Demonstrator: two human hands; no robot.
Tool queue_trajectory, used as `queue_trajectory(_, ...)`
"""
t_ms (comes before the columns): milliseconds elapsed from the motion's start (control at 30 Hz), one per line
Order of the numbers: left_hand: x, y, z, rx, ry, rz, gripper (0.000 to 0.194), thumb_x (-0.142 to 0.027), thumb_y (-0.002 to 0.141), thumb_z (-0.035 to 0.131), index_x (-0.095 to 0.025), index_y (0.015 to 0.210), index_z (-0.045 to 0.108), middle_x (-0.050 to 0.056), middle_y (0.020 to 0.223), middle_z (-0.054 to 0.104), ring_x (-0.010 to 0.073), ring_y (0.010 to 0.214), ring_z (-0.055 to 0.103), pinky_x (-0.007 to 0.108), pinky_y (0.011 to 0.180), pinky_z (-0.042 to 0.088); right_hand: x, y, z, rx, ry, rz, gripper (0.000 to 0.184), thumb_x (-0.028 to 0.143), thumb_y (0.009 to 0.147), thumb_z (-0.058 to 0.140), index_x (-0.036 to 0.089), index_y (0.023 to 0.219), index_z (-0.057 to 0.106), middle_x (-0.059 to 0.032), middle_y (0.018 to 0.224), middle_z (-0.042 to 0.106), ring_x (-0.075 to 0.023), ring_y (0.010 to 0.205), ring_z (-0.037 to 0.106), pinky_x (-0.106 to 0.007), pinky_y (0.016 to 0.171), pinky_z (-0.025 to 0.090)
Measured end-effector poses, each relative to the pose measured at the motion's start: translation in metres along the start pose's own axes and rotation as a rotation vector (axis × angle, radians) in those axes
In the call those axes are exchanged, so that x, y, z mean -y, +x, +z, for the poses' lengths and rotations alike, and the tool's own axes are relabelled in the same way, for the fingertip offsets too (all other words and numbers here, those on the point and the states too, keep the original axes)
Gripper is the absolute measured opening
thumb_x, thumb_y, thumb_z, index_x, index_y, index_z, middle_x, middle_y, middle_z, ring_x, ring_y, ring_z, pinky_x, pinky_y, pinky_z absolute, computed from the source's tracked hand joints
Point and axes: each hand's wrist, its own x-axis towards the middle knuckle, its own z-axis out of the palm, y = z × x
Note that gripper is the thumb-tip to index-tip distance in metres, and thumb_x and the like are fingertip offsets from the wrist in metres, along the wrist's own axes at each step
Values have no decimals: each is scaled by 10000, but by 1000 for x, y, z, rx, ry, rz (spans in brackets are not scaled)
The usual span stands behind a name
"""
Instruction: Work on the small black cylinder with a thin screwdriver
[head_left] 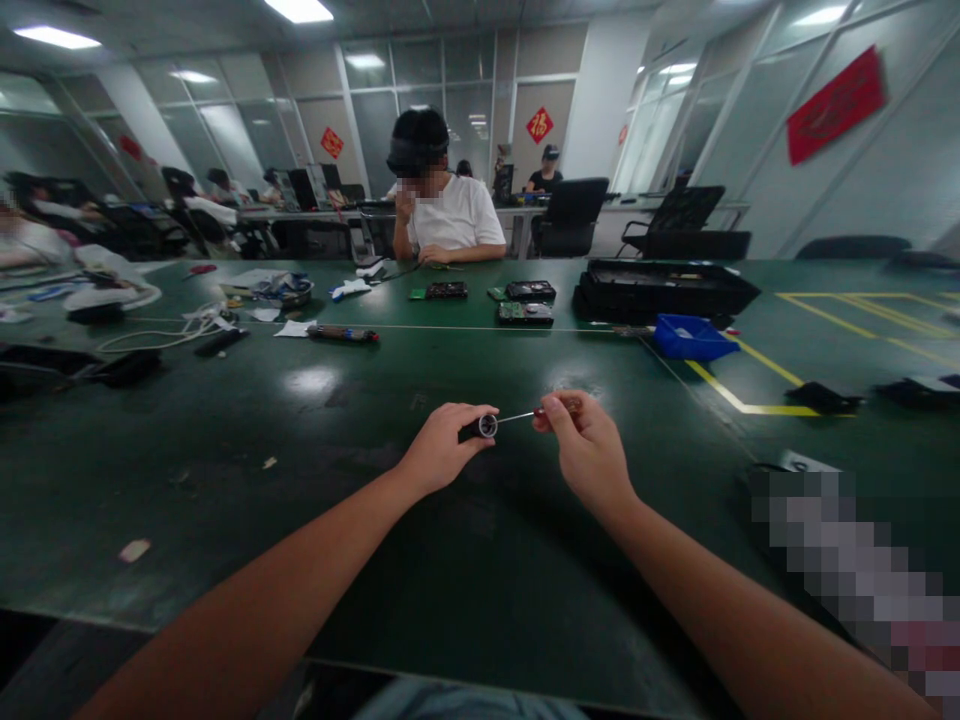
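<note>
Both hands are up over the green table [480, 600], apart from each other; the left hand [442, 445] has thumb and fingers clamped on a small black cylinder [469, 431], while the right hand [592, 450] pinches the handle of a thin screwdriver [516, 416] just right of that cylinder. Green tabletop spreads left and right of the cylinder and on the near side, down to the table's near edge; both forearms slope in from that edge, fingers turned toward each other. The cylinder's ringed end faces right and somewhat toward the wearer; the screwdriver lies nearly crosswise, its shaft pointing left at the ring; whether its tip touches, I can't tell. Beyond the cylinder sit hard drives [526, 314] and a seated person [461, 215]; beyond and right, a blue tray [691, 338].
</note>
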Motion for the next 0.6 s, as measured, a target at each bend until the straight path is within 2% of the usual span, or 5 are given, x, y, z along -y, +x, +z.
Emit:
queue_trajectory(133, 0, 0, 0, -4, -5, -12, 393, -225, 855, 716, -259, 1243, 658, 28, 1202, 693, 231, 1138, 586, 404, 1017, 426, 1, 0, -1, 31, -2, -2, 276, 452, 946, 570, 186, 945, 643, -55, 799, 727, -200, 742, 700, -348, 721, 532)
queue_trajectory(233, 0, 0, 0, -2, -9, -13, 396, -229, 852, 719, -258, 1242, 658, 31, 1207, 691, 235, 1146, 584, 412, 1024, 427, 5, -1, -2, 11, -89, -10, 295, 474, 936, 583, 190, 928, 662, -52, 777, 739, -197, 716, 699, -330, 682, 515)
queue_trajectory(333, 0, -1, 1, 0, -9, -9, 391, -231, 851, 720, -253, 1237, 660, 37, 1198, 694, 237, 1138, 590, 413, 1017, 436, 8, -2, -4, 9, -239, -27, 334, 523, 906, 617, 203, 831, 678, -32, 691, 727, -179, 612, 662, -304, 591, 461)
queue_trajectory(467, 2, 0, 1, -4, -11, -9, 391, -227, 847, 723, -258, 1232, 662, 35, 1203, 693, 236, 1140, 592, 411, 1016, 440, 9, -3, -6, 8, -338, -74, 394, 558, 883, 637, 222, 678, 621, 1, 571, 669, -145, 481, 568, -287, 513, 396)
queue_trajectory(600, 4, 0, 2, 3, -4, -20, 394, -228, 850, 720, -259, 1238, 659, 37, 1201, 692, 238, 1135, 593, 414, 1017, 443, 8, -3, -5, 35, -350, -106, 348, 531, 888, 641, 227, 720, 625, -1, 593, 673, -156, 507, 591, -289, 518, 413)
